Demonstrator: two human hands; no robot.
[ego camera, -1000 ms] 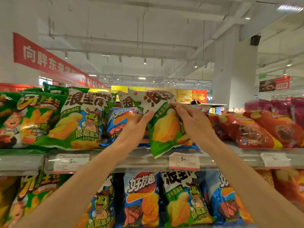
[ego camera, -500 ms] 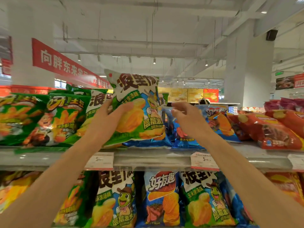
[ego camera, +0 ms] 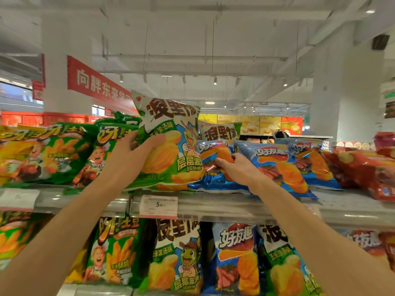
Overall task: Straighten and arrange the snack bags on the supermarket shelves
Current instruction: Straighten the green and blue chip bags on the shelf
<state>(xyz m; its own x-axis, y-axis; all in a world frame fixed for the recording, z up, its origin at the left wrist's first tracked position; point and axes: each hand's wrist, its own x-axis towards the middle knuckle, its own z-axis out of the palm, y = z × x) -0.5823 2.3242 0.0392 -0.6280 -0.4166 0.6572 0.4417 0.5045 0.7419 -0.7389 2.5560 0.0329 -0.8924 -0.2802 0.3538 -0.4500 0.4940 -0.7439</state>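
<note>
Head view: left hand (ego camera: 130, 155), at centre frame, is gripping the green chip bag (ego camera: 171, 144) by its side, thumb across the front, holding it upright on the top shelf (ego camera: 235, 205) so its face shows. Right hand (ego camera: 237, 169), just right of centre, is pinching the blue chip bag (ego camera: 215, 167) beside it, probably making room.

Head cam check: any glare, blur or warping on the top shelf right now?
Head view: glare streaks the shelf rail and blue bag; far-left bags smear soft; pillars bow from wide-angle warp; green bag and price tag read sharp.
</note>
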